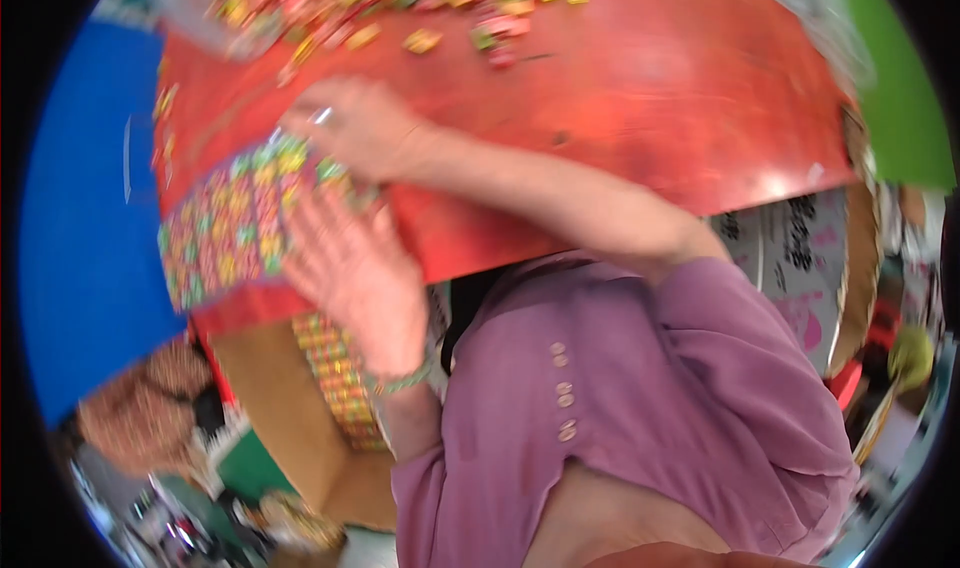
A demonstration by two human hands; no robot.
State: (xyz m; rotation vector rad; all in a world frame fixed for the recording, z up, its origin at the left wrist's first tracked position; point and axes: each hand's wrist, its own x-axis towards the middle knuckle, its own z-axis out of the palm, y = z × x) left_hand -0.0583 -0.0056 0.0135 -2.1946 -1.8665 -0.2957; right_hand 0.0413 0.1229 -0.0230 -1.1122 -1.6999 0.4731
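Observation:
A flat block of small wrapped sweets, set in tight rows of pink, green and yellow, lies at the left end of the red tabletop. My left hand, a beaded bracelet at its wrist, rests with fingers stretched out over the block's right end. Just beyond it, my right hand reaches across from the right to the block's far edge. A ring shows on one finger, but motion smears its fingertips, so what they touch is unclear. Loose sweets are scattered at the far side.
Below the table's left front edge stands an open cardboard box with rows of sweets inside. Clear plastic lies at the far left, with more plastic at the far right. A printed carton stands under the table's right side.

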